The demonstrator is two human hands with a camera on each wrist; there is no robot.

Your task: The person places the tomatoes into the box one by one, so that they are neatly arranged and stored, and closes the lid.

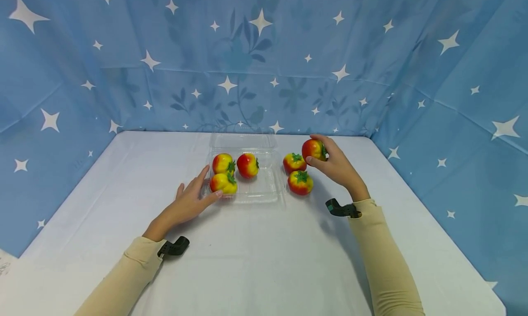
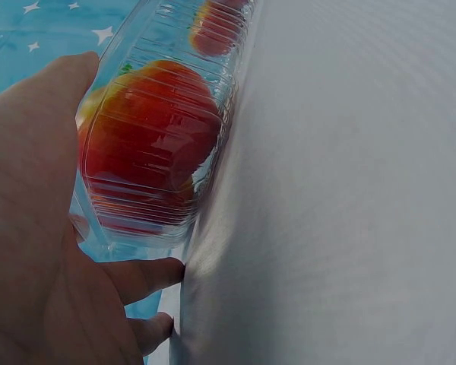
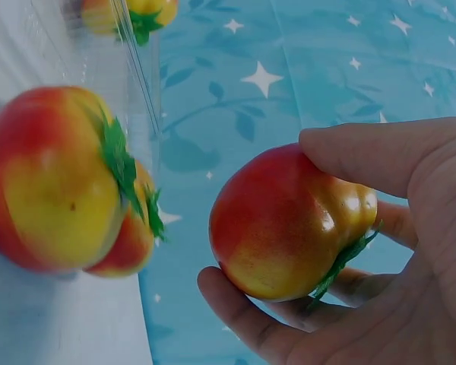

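My right hand [image 1: 336,165] holds a red-and-yellow fruit like a persimmon [image 1: 312,152], thumb and fingers around its sides. In the right wrist view, the green leafy cap of the held fruit [image 3: 289,224] points toward the palm. Two similar fruits, a rear one [image 1: 294,164] and a front one [image 1: 300,184], sit below and left of that hand. A clear plastic container [image 1: 264,199] holds three more, one of them [image 1: 248,165] apart from the left pair. My left hand [image 1: 189,204] rests at the container's front left corner, fingers spread, thumb along the front rim.
The container's raised clear lid [image 1: 243,140] lies back behind it. A white cloth [image 1: 247,261] covers the table. Blue star-patterned curtains [image 1: 255,78] stand along the back and sides. Each wrist wears a black strap with a small device [image 1: 340,208].
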